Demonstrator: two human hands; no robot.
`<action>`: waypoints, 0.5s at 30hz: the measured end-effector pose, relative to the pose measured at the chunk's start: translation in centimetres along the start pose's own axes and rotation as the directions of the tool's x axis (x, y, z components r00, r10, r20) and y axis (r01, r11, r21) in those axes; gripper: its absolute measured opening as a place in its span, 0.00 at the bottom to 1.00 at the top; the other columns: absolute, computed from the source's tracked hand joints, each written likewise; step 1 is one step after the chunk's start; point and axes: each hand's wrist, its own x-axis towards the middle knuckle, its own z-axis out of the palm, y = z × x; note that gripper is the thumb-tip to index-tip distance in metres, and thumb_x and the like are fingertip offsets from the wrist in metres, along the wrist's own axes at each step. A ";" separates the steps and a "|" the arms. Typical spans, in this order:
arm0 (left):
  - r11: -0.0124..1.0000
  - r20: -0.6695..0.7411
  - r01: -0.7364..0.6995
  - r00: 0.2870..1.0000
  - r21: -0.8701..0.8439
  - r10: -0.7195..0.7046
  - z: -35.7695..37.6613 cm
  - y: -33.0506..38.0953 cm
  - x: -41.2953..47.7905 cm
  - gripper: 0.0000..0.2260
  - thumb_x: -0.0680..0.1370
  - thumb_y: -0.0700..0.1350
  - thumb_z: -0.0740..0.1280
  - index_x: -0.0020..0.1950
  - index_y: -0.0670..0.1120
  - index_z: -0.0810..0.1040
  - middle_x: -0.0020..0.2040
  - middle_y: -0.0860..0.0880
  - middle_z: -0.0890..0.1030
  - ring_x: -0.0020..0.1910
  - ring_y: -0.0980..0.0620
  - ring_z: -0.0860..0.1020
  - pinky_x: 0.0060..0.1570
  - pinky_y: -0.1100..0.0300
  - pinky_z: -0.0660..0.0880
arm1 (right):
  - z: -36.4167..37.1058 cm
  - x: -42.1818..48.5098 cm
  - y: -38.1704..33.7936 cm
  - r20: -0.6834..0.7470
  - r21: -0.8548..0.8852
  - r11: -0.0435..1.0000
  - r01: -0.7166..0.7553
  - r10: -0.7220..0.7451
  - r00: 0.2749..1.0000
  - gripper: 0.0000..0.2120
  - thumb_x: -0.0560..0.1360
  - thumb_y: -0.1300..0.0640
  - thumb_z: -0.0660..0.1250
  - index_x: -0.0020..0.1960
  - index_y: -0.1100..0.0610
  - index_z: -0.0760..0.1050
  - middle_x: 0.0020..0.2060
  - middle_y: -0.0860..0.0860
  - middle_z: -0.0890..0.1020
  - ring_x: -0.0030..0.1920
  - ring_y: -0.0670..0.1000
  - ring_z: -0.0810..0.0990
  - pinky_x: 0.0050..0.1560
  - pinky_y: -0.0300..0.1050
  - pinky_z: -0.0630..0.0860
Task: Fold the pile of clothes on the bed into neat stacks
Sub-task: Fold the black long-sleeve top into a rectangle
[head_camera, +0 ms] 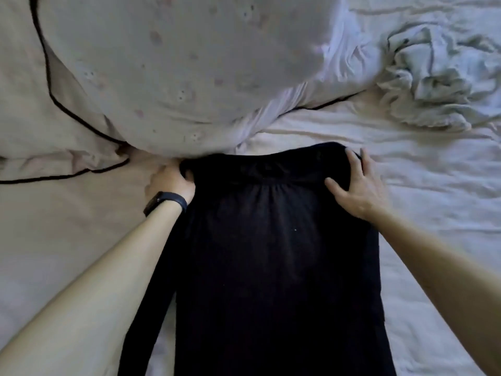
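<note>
A black garment (276, 256) with a gathered yoke lies flat and lengthwise on the bed, running from the middle of the view to the bottom edge. A long black sleeve or strap (151, 299) trails down its left side. My left hand (170, 183), with a black band on the wrist, grips the garment's top left corner, fingers curled into the cloth. My right hand (355, 185) lies spread and flat on the top right corner, fingertips over the far edge.
A large pale pillow with a faint flower print (189, 71) sits just beyond the garment's top edge. A cream pillowcase with dark piping (40, 104) lies at the left. A crumpled pale grey-green cloth (439, 80) rests at the upper right on the wrinkled white sheet (420, 164).
</note>
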 end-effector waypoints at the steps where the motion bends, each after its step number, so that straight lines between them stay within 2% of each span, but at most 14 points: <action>1: 0.997 0.042 0.008 0.999 0.073 -0.011 1.5 -0.6 0.2 0.16 0.82 0.52 0.58 0.66 0.46 0.70 0.63 0.37 0.75 0.61 0.34 0.74 0.58 0.43 0.72 | 2.1 0.0 0.9 0.018 -0.043 0.999 0.011 -0.010 1.000 0.38 0.80 0.35 0.58 0.83 0.46 0.47 0.83 0.51 0.44 0.82 0.55 0.44 0.80 0.60 0.46; 2: 0.993 0.047 0.014 0.999 0.117 -0.019 2.6 -1.1 0.3 0.17 0.82 0.54 0.59 0.66 0.46 0.69 0.63 0.37 0.75 0.62 0.34 0.73 0.58 0.43 0.71 | 3.8 -0.1 1.7 0.007 -0.066 0.997 0.028 -0.028 1.000 0.37 0.80 0.34 0.55 0.83 0.46 0.46 0.83 0.50 0.42 0.82 0.53 0.39 0.80 0.60 0.42; 4: 0.991 -0.023 0.050 0.999 0.127 -0.048 3.9 -1.0 0.6 0.18 0.81 0.54 0.59 0.67 0.45 0.69 0.63 0.37 0.73 0.63 0.34 0.71 0.59 0.43 0.68 | 5.0 -0.3 2.5 -0.076 -0.009 0.997 0.075 -0.076 0.994 0.36 0.81 0.33 0.53 0.83 0.45 0.47 0.83 0.50 0.43 0.82 0.52 0.38 0.80 0.59 0.40; 6: 0.990 -0.109 0.117 0.988 0.082 -0.108 4.6 -0.1 -0.1 0.20 0.80 0.53 0.60 0.69 0.44 0.67 0.66 0.37 0.71 0.66 0.35 0.69 0.60 0.43 0.65 | 4.5 -2.0 2.8 -0.189 0.173 0.982 0.078 -0.045 0.981 0.35 0.81 0.33 0.54 0.82 0.45 0.50 0.83 0.51 0.50 0.82 0.53 0.46 0.80 0.56 0.47; 8: 0.993 -0.215 0.105 0.972 0.045 -0.093 4.8 1.0 -3.2 0.24 0.78 0.51 0.61 0.72 0.45 0.66 0.71 0.39 0.68 0.69 0.37 0.66 0.62 0.42 0.63 | 3.7 -6.7 3.2 -0.276 0.361 0.932 0.030 0.076 0.958 0.34 0.79 0.34 0.58 0.80 0.49 0.58 0.78 0.52 0.63 0.78 0.53 0.59 0.76 0.50 0.58; 10: 0.992 -0.309 -0.093 0.944 0.080 0.113 5.1 2.6 -9.0 0.26 0.77 0.52 0.62 0.75 0.48 0.67 0.75 0.42 0.66 0.72 0.39 0.65 0.65 0.41 0.62 | 3.2 -13.9 4.0 -0.288 0.446 0.891 -0.084 0.231 0.929 0.32 0.77 0.35 0.62 0.73 0.54 0.66 0.67 0.51 0.73 0.68 0.53 0.71 0.66 0.44 0.66; 11: 0.965 -0.310 -0.242 0.914 0.097 0.261 5.4 3.3 -12.5 0.26 0.77 0.53 0.62 0.75 0.49 0.67 0.76 0.43 0.65 0.74 0.40 0.65 0.66 0.39 0.61 | 3.4 -18.1 4.6 -0.239 0.461 0.870 -0.174 0.311 0.920 0.31 0.76 0.34 0.63 0.70 0.54 0.69 0.62 0.50 0.75 0.62 0.53 0.75 0.61 0.43 0.68; 13: 0.860 -0.208 -0.507 0.837 0.053 0.506 6.7 5.1 -19.7 0.26 0.77 0.54 0.63 0.75 0.50 0.68 0.77 0.45 0.64 0.77 0.43 0.62 0.70 0.37 0.57 | 4.0 -26.2 5.4 -0.010 0.452 0.788 -0.417 0.472 0.881 0.28 0.74 0.32 0.65 0.63 0.51 0.71 0.55 0.48 0.77 0.56 0.52 0.79 0.52 0.46 0.71; 14: 0.808 -0.137 -0.589 0.799 0.013 0.585 7.5 6.0 -23.0 0.27 0.77 0.55 0.64 0.76 0.51 0.67 0.78 0.46 0.63 0.78 0.44 0.60 0.71 0.37 0.55 | 4.5 -29.7 5.8 0.113 0.360 0.783 -0.507 0.503 0.857 0.27 0.72 0.31 0.66 0.61 0.50 0.72 0.53 0.47 0.77 0.55 0.52 0.79 0.50 0.47 0.71; 15: 0.769 -0.069 -0.640 0.767 -0.008 0.638 8.3 7.1 -25.9 0.28 0.77 0.55 0.64 0.76 0.52 0.66 0.79 0.47 0.62 0.78 0.45 0.59 0.72 0.36 0.54 | 5.0 -32.7 6.3 0.218 0.223 0.818 -0.530 0.488 0.845 0.26 0.72 0.31 0.66 0.59 0.50 0.72 0.52 0.48 0.78 0.56 0.53 0.79 0.49 0.48 0.72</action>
